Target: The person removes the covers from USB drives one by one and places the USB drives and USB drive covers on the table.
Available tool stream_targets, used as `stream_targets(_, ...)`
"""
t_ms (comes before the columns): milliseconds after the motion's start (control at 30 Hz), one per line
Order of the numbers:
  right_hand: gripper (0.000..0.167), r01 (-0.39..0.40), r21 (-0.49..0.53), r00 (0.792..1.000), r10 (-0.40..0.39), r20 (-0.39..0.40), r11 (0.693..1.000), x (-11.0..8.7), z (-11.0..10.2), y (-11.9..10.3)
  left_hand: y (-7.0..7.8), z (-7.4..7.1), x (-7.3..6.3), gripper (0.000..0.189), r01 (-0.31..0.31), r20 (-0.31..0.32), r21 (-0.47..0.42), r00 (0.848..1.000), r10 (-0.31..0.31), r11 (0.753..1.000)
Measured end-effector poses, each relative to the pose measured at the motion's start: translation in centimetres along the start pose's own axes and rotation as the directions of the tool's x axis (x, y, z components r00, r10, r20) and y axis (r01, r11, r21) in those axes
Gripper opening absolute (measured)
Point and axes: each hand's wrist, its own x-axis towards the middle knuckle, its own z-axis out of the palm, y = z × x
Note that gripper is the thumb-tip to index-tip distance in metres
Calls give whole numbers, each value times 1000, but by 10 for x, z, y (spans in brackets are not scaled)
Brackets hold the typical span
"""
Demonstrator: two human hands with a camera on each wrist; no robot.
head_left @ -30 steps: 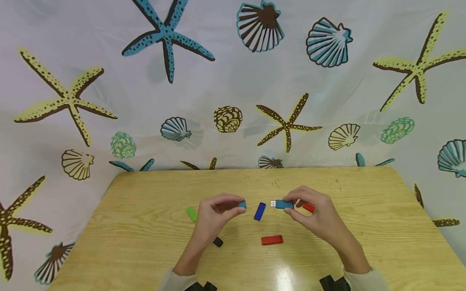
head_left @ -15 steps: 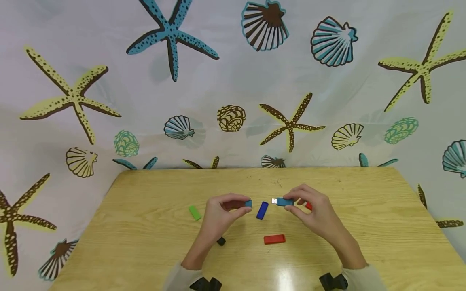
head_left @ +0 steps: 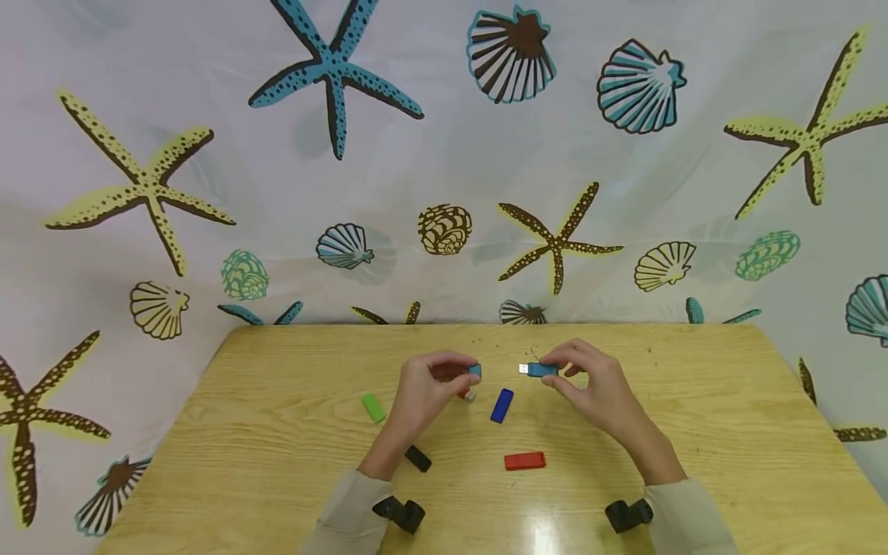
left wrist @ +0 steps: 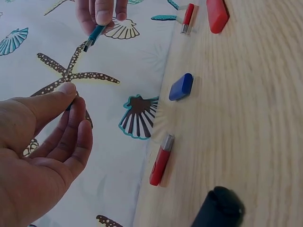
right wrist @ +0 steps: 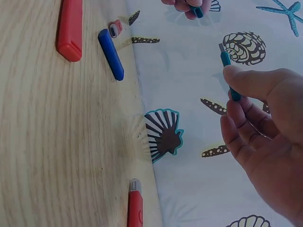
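Over the far part of the table, my right hand (head_left: 598, 389) pinches a teal-blue USB stick (head_left: 540, 370) between thumb and fingers. Its bare metal plug points left. Facing it, my left hand (head_left: 426, 393) pinches a small blue cap (head_left: 475, 370) of matching colour. A short gap separates plug and cap. From the right wrist view, the USB stick (right wrist: 226, 59) shows its plug end up, and the cap (right wrist: 197, 12) sits at the other hand's fingertips. The left wrist view shows the cap mostly hidden by the left thumb and fingers.
On the wooden table (head_left: 277, 478) lie a dark blue block (head_left: 502, 405), a red block (head_left: 524, 461), a green block (head_left: 373, 408) and a black block (head_left: 418, 459). Two red USB sticks with metal plugs, one near (left wrist: 162, 163) and one far (left wrist: 188, 18), lie by the back edge.
Both hands have moved away from me toward the table's back edge, the left also a little to the right. The cap and USB stick are closer together than a second ago.
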Motion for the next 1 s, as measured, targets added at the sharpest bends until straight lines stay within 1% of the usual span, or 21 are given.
stream_targets(133,21,-31,-10,999,31,16,999,6,3,8,-10,-1,8,16,-9,10,27,1000,9,1000)
stream_targets(200,21,-47,-9,999,47,20,999,10,5,12,-13,-2,11,16,-2,8,28,1000,2,1000)
stream_targets(400,19,-93,3,995,93,33,996,20,12,22,-19,-1,24,16,14,0,42,1000,-14,999)
stream_targets(567,18,-155,22,987,154,52,988,26,17,30,-24,2,36,14,24,-15,91,1000,-23,996)
stream_targets(700,18,-193,26,979,191,72,981,30,21,39,-28,6,44,13,51,-32,151,998,-47,987)
stream_targets(833,19,-217,22,973,214,91,976,35,26,47,-30,8,51,11,59,-27,202,998,-55,978)
stream_targets(1000,18,-270,18,957,266,118,963,41,31,56,-35,9,60,10,62,-22,264,998,-58,963)
